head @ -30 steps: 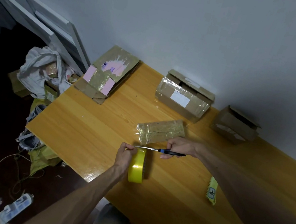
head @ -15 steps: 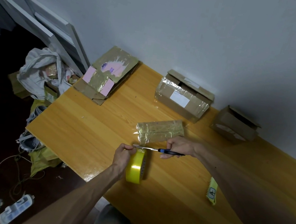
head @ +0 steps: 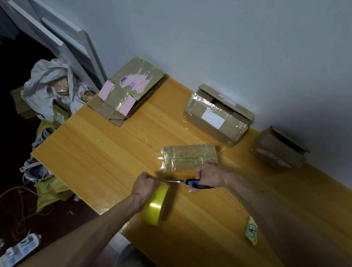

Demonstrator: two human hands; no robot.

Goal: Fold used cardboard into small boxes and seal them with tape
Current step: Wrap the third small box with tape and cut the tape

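Tape roll (head: 155, 204) stood on edge near the table's (head: 107, 152) front, strip ready for cutting.

Left hand (head: 145, 185) curled over the roll's top, fingertips pinching the free end of the tape. Right hand (head: 208, 176) wrapped round blue-handled scissors (head: 194, 184), blades level and pointing at that pinch; whether the blades were parted could not be told. Small tape-wrapped box (head: 189, 157) lay flat just beyond the right hand. Judged best practice: keep the strip taut, cut close to the roll, keep the blades clear of the pinching fingers, and hold the cut end so it cannot stick back. Flattened cardboard (head: 128, 91) and two open boxes waited by the wall.
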